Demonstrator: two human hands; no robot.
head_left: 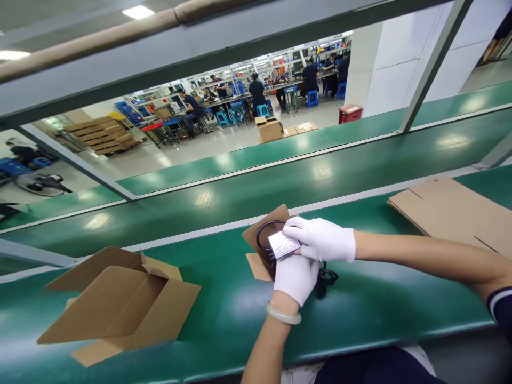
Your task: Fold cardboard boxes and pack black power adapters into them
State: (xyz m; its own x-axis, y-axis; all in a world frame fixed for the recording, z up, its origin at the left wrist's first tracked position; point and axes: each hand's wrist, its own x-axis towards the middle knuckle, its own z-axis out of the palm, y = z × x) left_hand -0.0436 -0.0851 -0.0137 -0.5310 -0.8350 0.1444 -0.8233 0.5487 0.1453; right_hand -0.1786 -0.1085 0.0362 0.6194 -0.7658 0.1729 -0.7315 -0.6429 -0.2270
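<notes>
Both my hands wear white gloves and meet near the middle of the green bench. My right hand (322, 239) grips the upper right edge of a small flat item (283, 244) with a white printed face. Under it, my left hand (295, 278) is closed round the lower side of the same item. A black cable loop (261, 234) curves at its left, in front of a small open cardboard box (260, 234) with raised flaps. More black cable (327, 278) lies bunched just right of my left hand.
On the left of the green bench (224, 320) stands an open cardboard box (132, 309). Flat cardboard sheets (460, 213) are stacked at the right. Beyond the bench run a green belt (280, 186) and metal posts, with people seated at far tables.
</notes>
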